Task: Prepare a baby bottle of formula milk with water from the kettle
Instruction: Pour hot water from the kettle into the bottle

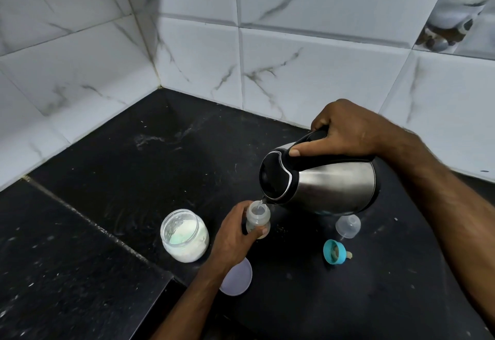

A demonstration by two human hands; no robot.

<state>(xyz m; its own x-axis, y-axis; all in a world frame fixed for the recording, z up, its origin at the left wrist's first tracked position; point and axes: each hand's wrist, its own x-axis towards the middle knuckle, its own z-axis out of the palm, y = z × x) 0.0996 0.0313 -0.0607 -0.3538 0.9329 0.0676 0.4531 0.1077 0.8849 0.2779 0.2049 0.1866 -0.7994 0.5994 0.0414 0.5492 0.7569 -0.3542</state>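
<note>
A steel kettle (325,181) is held tilted over a black stone counter (134,179), its spout lowered to the open mouth of a small clear baby bottle (257,219), into which a thin stream of water is seen falling. The kettle's black handle is gripped by the right hand (345,130), fingers curled round it and the thumb laid along the top near the dark lid. The bottle, standing upright on the counter just below the spout, is steadied by the left hand (235,232), whose fingers and thumb are wrapped round its body. Just beside that hand, to its left, an open glass jar (184,235) of white powder is seen (a pale green shape lies inside it, too blurred to identify). A round whitish lid (238,278) is partly hidden under the left forearm. To the right of the bottle, below the kettle's base, a clear domed cap (347,225) rests on the counter, and near it a teal screw ring (333,251) with its teat is laid on its side. White marble-patterned wall tiles (294,58) meet in a corner behind the counter.
</note>
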